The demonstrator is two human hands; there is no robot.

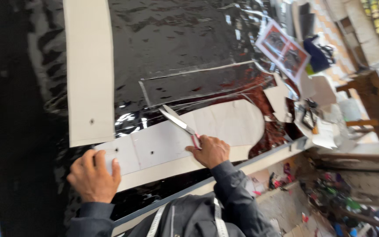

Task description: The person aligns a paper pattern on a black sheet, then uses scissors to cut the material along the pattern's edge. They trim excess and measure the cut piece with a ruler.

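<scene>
Two hands of mine are at work on a sheet of glossy black material [176,39] spread over the worktop [259,161]. My right hand [211,150] is closed around the pink handles of a pair of scissors [178,121], whose blades point up and to the left, lying over the black sheet just above a pale paper pattern [189,140]. Whether the blades are parted I cannot tell; motion blur softens them. My left hand [94,174] lies on the left end of that pattern, fingers [98,159] bent down on the paper, gripping nothing. A second, long pattern strip [89,70] runs upward and is cut off by the top edge. Chalk lines [198,71] show faintly on the black sheet. Paper scraps [316,109] crowd the far right end, blurred. A tape measure [218,217] hangs round my neck, partly out of view.
</scene>
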